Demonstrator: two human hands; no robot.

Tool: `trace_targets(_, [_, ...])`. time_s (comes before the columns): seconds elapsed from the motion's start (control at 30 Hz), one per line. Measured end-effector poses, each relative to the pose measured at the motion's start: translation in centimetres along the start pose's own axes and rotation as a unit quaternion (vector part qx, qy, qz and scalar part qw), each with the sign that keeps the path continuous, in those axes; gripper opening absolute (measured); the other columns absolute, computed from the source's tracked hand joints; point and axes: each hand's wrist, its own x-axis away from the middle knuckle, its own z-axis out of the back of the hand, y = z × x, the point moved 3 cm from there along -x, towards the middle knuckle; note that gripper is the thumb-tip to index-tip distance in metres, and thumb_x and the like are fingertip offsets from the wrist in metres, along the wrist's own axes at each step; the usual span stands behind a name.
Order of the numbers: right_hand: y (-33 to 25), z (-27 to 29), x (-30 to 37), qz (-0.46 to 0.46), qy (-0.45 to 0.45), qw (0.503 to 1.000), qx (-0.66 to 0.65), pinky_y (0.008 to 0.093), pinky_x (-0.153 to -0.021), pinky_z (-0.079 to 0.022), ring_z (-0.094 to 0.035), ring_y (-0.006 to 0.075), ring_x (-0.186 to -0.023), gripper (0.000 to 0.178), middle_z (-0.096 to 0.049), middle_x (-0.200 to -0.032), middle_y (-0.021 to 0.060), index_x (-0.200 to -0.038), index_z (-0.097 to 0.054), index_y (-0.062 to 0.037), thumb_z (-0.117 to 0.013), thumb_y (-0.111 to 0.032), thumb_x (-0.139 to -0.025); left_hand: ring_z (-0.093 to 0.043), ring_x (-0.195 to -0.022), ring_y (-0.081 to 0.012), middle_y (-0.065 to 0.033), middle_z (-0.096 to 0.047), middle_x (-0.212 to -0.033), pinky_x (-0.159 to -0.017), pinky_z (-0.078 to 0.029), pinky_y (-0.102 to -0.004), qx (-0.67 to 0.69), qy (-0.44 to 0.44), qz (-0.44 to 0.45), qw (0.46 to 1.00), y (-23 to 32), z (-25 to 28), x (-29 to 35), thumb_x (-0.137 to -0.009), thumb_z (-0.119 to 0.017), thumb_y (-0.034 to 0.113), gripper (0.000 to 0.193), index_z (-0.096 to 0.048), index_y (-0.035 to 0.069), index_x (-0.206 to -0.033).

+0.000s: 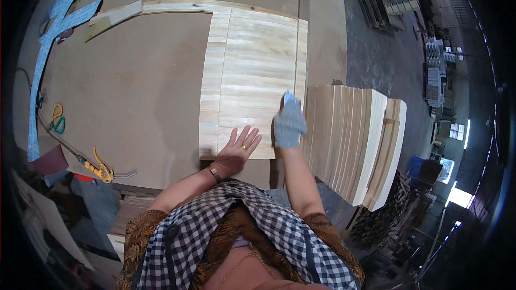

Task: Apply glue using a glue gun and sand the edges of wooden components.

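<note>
A pale wooden panel (258, 70) made of joined strips lies flat on the brown work table (123, 107) in front of me. My left hand (237, 153), bare with a ring on one finger, rests with fingers spread on the panel's near edge. Near the panel's right edge, my right hand (290, 123) wears a grey knitted glove. Its fingers are closed over a folded piece of sandpaper (288, 96), whose blue backing shows past the fingertips. The glove hides most of that piece.
Wooden panels (349, 139) stand stacked at the right. Long wooden strips (177, 6) lie along the far side. On the left are blue-backed sandpaper strips (38, 86), scissors (57, 118) with yellow and green handles, and a yellow air blow gun (102, 171) on a hose.
</note>
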Motion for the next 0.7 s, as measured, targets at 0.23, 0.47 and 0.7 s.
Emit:
trace_targets(0.23, [-1.1,-0.9,-13.6,-0.062,-0.104,0.993,-0.007,0.0423,-0.065,-0.049,-0.061,0.0309,-0.082,0.032,-0.058,-0.098,0.0161,-0.113,-0.051,-0.0044,-0.042,-0.011,-0.083,-0.029,-0.129,-0.033,-0.015,-0.033,-0.138,-0.102,-0.025,-0.0513,0.057,0.01,-0.006,0.998,0.0,-0.8,0.1,-0.071,-0.051,0.008,0.063,-0.035,0.002,-0.132])
trace_targets(0.47, [-0.2,4.0,6.4,-0.08,-0.165,0.982,-0.034,0.043,-0.065,-0.05,-0.061,0.0338,-0.08,0.041,-0.058,-0.103,0.0181,-0.119,-0.045,-0.0059,-0.051,-0.01,-0.079,-0.029,-0.129,-0.0312,-0.015,-0.032,-0.139,-0.102,-0.026,-0.0486,0.052,0.002,0.009,0.999,-0.5,-0.6,0.1,-0.075,-0.045,0.004,0.058,-0.033,0.001,-0.132])
trace_targets(0.7, [0.3,3.1,4.8,-0.034,-0.107,0.994,0.01,0.0412,-0.059,-0.049,-0.061,0.0328,-0.074,0.029,-0.059,-0.092,0.0179,-0.107,-0.051,-0.0027,-0.05,-0.01,-0.079,-0.025,-0.131,-0.0299,-0.0135,-0.028,-0.141,-0.103,-0.022,-0.047,-0.023,-0.021,-0.005,1.0,-0.3,-1.7,-0.1,-0.081,-0.043,0.013,0.057,-0.03,0.004,-0.135])
